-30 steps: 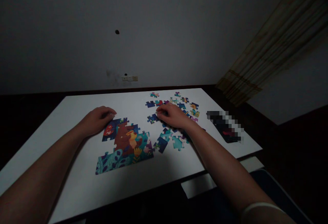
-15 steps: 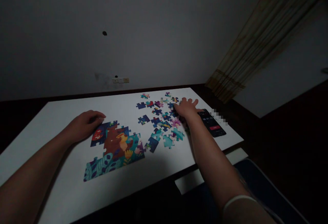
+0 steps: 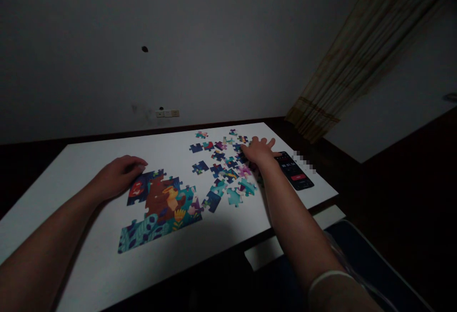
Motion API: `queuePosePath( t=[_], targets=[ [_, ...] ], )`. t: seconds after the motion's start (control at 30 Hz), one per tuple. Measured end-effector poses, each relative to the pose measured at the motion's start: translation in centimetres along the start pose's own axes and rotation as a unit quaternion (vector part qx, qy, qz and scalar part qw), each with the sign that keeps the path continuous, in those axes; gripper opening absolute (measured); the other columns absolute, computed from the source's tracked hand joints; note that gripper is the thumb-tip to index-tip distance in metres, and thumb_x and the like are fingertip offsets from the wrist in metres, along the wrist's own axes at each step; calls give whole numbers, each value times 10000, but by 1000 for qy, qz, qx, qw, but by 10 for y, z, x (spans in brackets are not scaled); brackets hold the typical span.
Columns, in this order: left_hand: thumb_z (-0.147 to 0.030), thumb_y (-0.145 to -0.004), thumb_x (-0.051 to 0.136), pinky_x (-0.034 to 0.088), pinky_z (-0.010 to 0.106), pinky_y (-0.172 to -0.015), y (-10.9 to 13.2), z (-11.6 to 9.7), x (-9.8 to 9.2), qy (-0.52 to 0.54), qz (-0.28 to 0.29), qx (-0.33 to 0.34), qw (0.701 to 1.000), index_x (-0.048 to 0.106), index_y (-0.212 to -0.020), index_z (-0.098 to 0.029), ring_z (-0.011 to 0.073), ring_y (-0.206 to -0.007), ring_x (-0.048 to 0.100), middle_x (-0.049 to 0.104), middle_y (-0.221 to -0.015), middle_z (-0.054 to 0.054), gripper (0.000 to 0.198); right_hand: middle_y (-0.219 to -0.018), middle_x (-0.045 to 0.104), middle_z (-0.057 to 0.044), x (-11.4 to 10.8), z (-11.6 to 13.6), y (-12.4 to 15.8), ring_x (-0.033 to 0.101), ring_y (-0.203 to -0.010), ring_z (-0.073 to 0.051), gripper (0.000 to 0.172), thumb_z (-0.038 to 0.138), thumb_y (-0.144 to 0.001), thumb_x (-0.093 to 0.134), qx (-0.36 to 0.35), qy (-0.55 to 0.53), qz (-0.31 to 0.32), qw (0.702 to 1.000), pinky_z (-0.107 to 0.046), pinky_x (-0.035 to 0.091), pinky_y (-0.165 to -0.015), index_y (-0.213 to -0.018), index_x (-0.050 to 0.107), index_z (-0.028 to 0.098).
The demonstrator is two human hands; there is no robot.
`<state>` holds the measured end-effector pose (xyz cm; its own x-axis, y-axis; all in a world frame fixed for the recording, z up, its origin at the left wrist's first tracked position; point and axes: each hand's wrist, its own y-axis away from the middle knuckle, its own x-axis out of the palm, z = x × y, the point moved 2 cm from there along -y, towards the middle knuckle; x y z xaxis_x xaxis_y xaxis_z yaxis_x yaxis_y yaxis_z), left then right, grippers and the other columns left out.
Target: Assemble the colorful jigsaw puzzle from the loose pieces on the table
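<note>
A partly joined jigsaw puzzle (image 3: 167,200) with a brown bear, a yellow jug and leafy plants lies flat on the white table. My left hand (image 3: 119,174) rests at its upper left edge, fingers loosely curved and apart from the thumb, whose tip touches or nearly touches the puzzle. To the right, several loose jigsaw pieces (image 3: 230,175) are scattered, some overlapping. Over their right side my right hand (image 3: 260,151) is spread, palm down, its fingertips among the pieces; the pieces under the palm are hidden. No piece shows lifted in either hand.
A phone (image 3: 298,177) with a running timer lies right of my right forearm. The white table's (image 3: 228,238) front edge runs below the puzzle. A dark blue seat (image 3: 367,255) stands at the lower right. Behind are a wall with sockets (image 3: 167,113) and a curtain (image 3: 321,98).
The view has shifted very slightly. Both hands stay in nearly the same places, and the puzzle and loose pieces look unmoved. The phone's timer has advanced.
</note>
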<state>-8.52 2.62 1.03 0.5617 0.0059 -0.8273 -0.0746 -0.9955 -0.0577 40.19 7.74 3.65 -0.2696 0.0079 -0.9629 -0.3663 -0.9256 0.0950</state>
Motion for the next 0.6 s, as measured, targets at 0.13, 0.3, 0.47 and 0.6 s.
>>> queuePosePath(
  t=[0.13, 0.3, 0.47, 0.6],
  targets=[
    [-755, -891, 638, 591, 581, -1188, 0, 1, 1, 3, 0, 4, 1000, 830, -1116, -206, 415, -1224, 778, 849, -1293, 197, 623, -1873, 393, -293, 1, 2, 3, 75, -1798, -592, 754, 633, -1149, 520, -21, 6, -3, 1000, -975, 238, -1278, -1747, 543, 175],
    [-757, -891, 635, 587, 600, -1193, 0, 0, 0, 4, 1, 0, 1000, 830, -1116, -199, 426, -1224, 781, 844, -1302, 203, 632, -1845, 458, -285, 10, 11, 7, 155, -1801, -558, 745, 596, -1146, 526, -115, 44, -26, 992, -844, 205, -1372, -1746, 556, 156],
    [-774, -868, 640, 601, 592, -1166, 0, -3, -1, 6, -4, 2, 1000, 838, -1097, -201, 427, -1193, 789, 848, -1253, 196, 649, -1764, 577, -272, 18, 19, 9, 426, -1688, -503, 707, 600, -1151, 521, -197, 68, -18, 978, -650, 354, -1360, -1674, 627, 136],
    [-769, -867, 636, 605, 594, -1158, 1, -3, -1, 7, -1, -4, 1000, 835, -1110, -193, 423, -1187, 788, 844, -1257, 203, 656, -1734, 602, -275, 20, 21, 9, 540, -1604, -471, 654, 577, -1163, 531, -219, 82, 0, 972, -608, 416, -1317, -1640, 655, 147]
  ],
)
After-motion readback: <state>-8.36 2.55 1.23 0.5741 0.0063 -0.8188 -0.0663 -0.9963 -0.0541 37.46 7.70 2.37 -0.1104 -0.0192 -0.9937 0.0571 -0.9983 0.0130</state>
